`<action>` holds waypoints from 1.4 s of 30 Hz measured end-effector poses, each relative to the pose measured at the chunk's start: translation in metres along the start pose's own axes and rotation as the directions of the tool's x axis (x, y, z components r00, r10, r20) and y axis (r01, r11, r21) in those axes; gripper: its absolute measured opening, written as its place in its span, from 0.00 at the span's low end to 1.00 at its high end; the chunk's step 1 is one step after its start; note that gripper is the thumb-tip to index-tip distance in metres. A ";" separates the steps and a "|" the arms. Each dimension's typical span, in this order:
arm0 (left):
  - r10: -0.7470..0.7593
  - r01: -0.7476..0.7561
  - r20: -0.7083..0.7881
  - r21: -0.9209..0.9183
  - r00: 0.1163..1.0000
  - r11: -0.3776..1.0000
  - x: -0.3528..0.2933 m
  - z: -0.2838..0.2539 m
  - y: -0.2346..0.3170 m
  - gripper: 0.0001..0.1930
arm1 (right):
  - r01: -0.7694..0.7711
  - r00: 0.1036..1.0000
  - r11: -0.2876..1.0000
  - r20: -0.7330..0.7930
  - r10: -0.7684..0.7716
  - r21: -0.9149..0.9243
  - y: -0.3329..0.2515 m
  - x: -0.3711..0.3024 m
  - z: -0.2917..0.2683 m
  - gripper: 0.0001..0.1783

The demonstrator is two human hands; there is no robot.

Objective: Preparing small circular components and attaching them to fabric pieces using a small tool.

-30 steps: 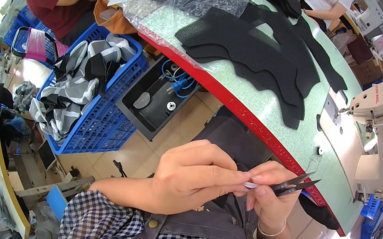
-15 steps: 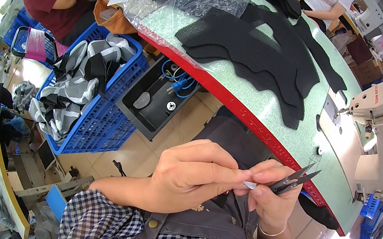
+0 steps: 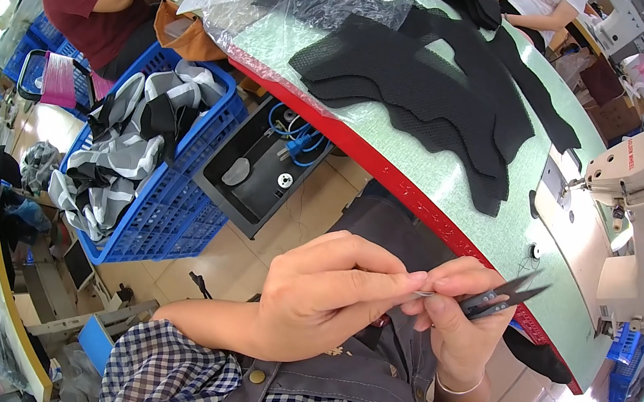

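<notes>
My left hand [image 3: 329,297] and my right hand [image 3: 459,327] meet fingertip to fingertip in front of my apron. Pinched between them is a small, thin whitish piece [image 3: 424,293], mostly hidden by the fingers, so its kind is unclear. A pair of black thread snips [image 3: 504,299] is also tucked in my right hand, its parted blades pointing up and to the right, away from the pinch. Beyond my hands, layered black mesh fabric pieces [image 3: 420,91] lie on the pale green sewing table [image 3: 365,129].
At the right stands a white sewing machine [image 3: 621,243], with a small bobbin [image 3: 535,251] near it. A black drawer [image 3: 248,199] hangs under the table's red edge. Left of it, a blue crate [image 3: 173,205] holds grey, black and white fabric. Two people work across the table.
The fingertips have closed further over the whitish piece, so less of it shows. The snips have swung slightly to the right with my right hand.
</notes>
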State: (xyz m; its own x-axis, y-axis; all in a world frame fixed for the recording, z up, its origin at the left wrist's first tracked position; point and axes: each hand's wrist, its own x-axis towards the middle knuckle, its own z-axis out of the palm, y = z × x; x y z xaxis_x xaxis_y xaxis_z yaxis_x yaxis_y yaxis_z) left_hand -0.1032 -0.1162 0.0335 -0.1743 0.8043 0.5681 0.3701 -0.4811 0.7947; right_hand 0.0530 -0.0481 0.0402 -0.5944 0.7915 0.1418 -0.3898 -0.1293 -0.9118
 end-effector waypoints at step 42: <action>-0.156 0.134 -0.128 -0.166 0.979 0.977 -0.003 0.021 0.004 0.05 | 0.316 0.948 0.886 0.133 -0.288 -0.339 0.010 0.011 -0.002 0.06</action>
State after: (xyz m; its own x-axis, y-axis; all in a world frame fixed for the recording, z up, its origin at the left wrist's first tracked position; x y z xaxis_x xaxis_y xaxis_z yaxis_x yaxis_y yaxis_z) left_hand -0.0822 -0.1138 0.0306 -0.3456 0.8179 0.4600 0.1868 -0.4204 0.8879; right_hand 0.0437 -0.0393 0.0315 -0.5450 0.7086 0.4481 -0.2947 0.3385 -0.8936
